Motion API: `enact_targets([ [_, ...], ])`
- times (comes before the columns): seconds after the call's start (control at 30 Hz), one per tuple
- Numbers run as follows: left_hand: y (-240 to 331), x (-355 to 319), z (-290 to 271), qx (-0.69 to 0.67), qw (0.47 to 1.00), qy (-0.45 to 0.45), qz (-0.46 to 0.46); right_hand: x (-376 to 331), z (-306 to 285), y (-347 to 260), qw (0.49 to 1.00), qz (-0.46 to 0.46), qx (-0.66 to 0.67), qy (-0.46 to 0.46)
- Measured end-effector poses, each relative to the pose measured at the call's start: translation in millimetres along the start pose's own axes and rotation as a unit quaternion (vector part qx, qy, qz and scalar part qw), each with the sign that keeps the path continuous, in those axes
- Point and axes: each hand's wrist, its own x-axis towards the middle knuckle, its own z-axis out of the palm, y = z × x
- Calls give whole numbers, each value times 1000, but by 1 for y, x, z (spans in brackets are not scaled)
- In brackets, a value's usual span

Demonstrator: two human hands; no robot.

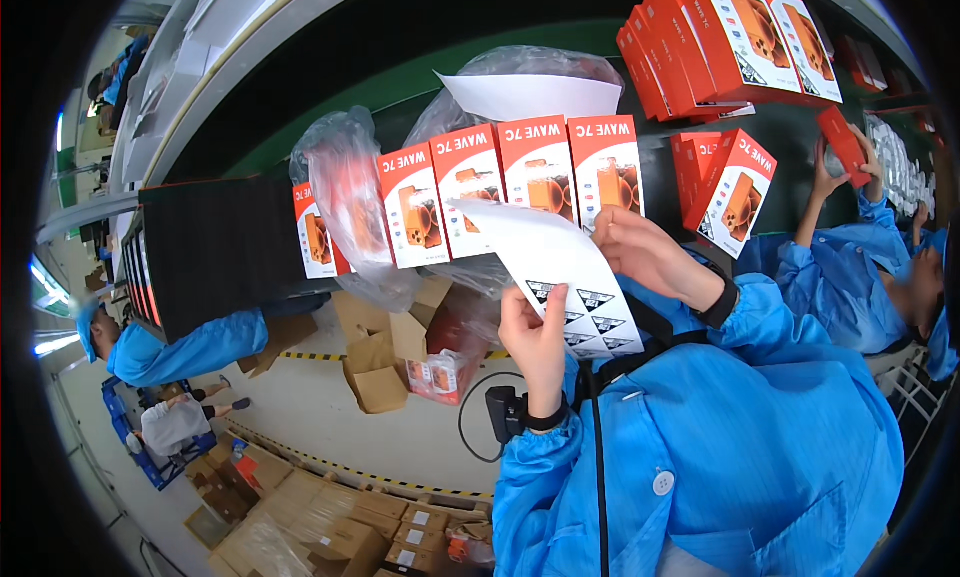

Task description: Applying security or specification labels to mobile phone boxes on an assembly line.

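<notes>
My left hand (535, 342) grips the lower edge of a white label sheet (545, 247) printed with black triangular stickers. My right hand (645, 252) pinches the same sheet at its upper right edge, fingers curled on it. Both arms wear blue sleeves with black wristbands. Just beyond the sheet, a row of red-and-white product boxes (500, 177) stands side by side on the dark green conveyor belt (330, 97). I cannot tell whether a single sticker is being lifted.
Clear plastic bags (345, 192) lie around the box row. More red boxes are stacked (720, 37) at the upper right. A co-worker in blue (850, 277) on the right holds a red box. Another person (170, 347) stands at the left. Cardboard cartons (375, 362) sit on the floor.
</notes>
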Motion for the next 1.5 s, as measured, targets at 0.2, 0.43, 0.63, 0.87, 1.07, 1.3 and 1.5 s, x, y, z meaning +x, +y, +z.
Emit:
enact_targets([
  [0.2, 3, 0, 3, -74, 996, -50, -17, -4, 9, -4, 976, -88, -190, 66],
  [0.43, 7, 6, -8, -79, 995, -63, -14, -10, 38, 4, 775, -295, -555, 70],
  [0.63, 12, 13, -24, -9, 995, -81, 54, -9, 58, 10, 773, -308, -554, 39],
  [0.87, 21, 14, -44, -6, 995, -93, 46, -3, 71, 11, 777, -280, -563, -20],
  [1.07, 33, 18, -57, 109, 986, -93, 87, 16, 77, 22, 824, -193, -532, 14],
  [1.3, 9, 22, -88, 413, 902, 83, 96, 49, 43, 35, 827, -140, -544, -27],
  [1.5, 2, 22, -112, 335, 928, 135, 90, 91, 3, 34, 792, -39, -603, 81],
])
